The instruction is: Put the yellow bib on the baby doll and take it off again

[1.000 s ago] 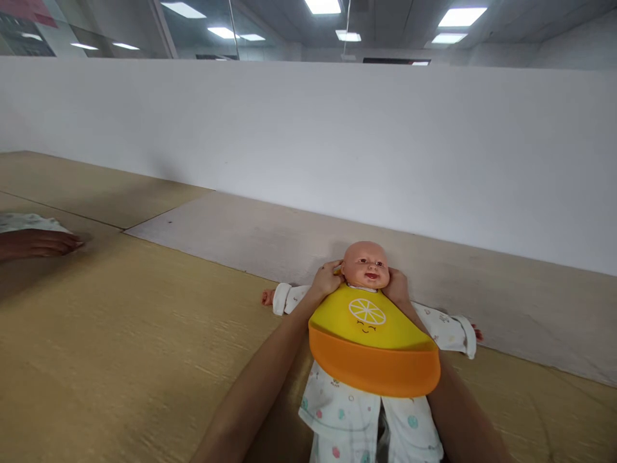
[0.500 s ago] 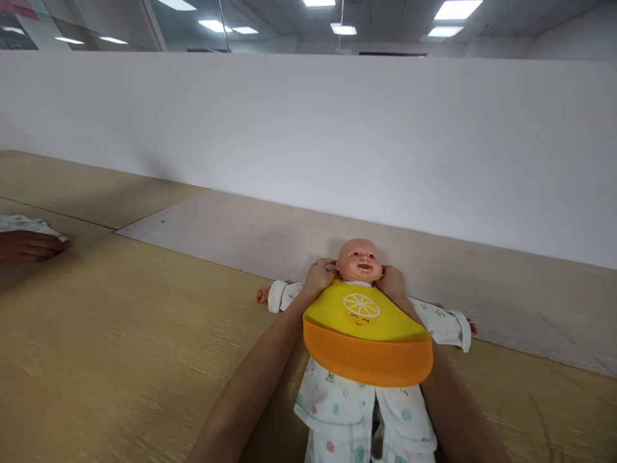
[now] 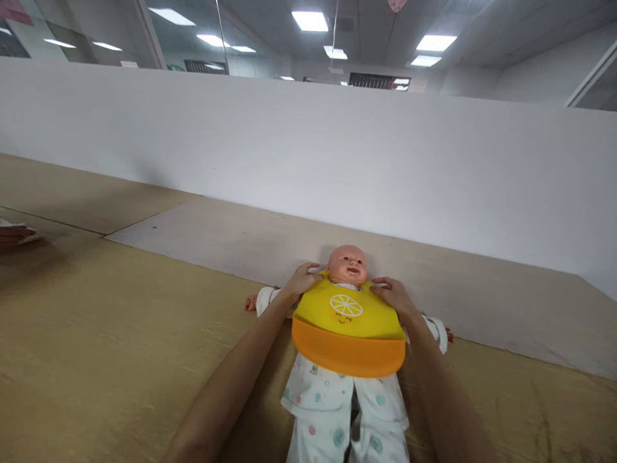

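A baby doll (image 3: pixel 353 260) in white printed clothes lies on its back with its arms spread. Over its chest is a yellow bib (image 3: pixel 332 296) with a white citrus slice, a smiling face and an orange catch pocket (image 3: pixel 348 348) at the bottom. My left hand (image 3: pixel 303 279) has its fingers at the bib's upper edge beside the doll's neck. On the opposite shoulder, my right hand (image 3: pixel 393 293) pinches the other upper edge with bent fingers. The fastening behind the neck is hidden.
A tan tabletop (image 3: pixel 120 334) with a paler strip (image 3: pixel 231 235) runs along a low white partition (image 3: pixel 308 154). Glass panels rise above it. At the far left, another person's hand (image 3: pixel 12 236) rests by some white cloth.
Both my hands have come away from behind the doll's neck and moved down and outward onto the bib's shoulders. The other person's hand has shifted left in view.
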Demonstrator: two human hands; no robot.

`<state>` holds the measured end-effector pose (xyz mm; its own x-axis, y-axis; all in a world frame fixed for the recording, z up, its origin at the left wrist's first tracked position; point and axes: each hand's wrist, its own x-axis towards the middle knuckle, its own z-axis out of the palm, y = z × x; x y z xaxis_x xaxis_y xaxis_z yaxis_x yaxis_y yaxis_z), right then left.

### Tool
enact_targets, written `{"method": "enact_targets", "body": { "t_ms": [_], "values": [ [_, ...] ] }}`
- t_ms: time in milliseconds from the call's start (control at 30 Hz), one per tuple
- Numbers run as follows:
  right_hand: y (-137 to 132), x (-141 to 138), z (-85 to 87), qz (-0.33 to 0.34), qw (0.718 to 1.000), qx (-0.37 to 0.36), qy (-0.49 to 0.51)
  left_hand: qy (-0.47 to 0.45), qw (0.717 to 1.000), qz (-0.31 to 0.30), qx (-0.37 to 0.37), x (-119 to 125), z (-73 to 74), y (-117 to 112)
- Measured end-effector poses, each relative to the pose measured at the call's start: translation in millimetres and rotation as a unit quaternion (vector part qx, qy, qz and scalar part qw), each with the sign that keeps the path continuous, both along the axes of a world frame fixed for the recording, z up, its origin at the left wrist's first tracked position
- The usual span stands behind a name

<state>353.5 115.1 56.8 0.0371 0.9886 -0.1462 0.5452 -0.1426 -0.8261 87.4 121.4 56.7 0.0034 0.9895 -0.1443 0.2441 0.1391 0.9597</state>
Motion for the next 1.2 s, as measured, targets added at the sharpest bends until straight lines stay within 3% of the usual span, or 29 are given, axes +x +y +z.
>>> {"method": "enact_targets", "body": {
  "t_ms": [133,200,367,500,633,733,867,1200],
  "values": [
    [-42.9,3.1,15.8,0.0,0.989,-0.036,0.144,-0.031,0.999,-0.012,0.019,-9.4,18.6,-39.4],
    [-62.5,3.6,18.9,0.014,0.983,-0.008,0.185,-0.057,0.998,-0.025,0.024,-15.8,25.8,-62.4],
    [-103.7,13.1,10.5,0.024,0.981,0.058,0.182,-0.133,0.991,-0.016,0.003,-29.5,34.8,-116.2],
    [-137.3,24.0,1.6,0.034,0.98,0.047,0.189,-0.181,0.983,-0.003,0.022,-24.3,29.3,-152.8],
    [-166.0,40.6,-16.7,0.031,0.983,0.174,0.045,-0.155,0.983,0.043,0.083,-19.5,7.4,-183.1],
    [-176.6,57.3,-36.1,0.034,0.97,0.221,-0.091,-0.074,0.986,0.087,0.125,-28.6,-12.2,-190.9],
    [-175.7,70.3,-52.1,0.016,0.966,0.226,-0.126,0.022,0.987,0.111,0.114,-43.7,-24.9,-184.2],
    [-173.2,64.8,-54.2,0.069,0.949,0.201,-0.231,0.143,0.968,-0.08,0.188,-45.3,-29.7,-188.3]
  ]
}}
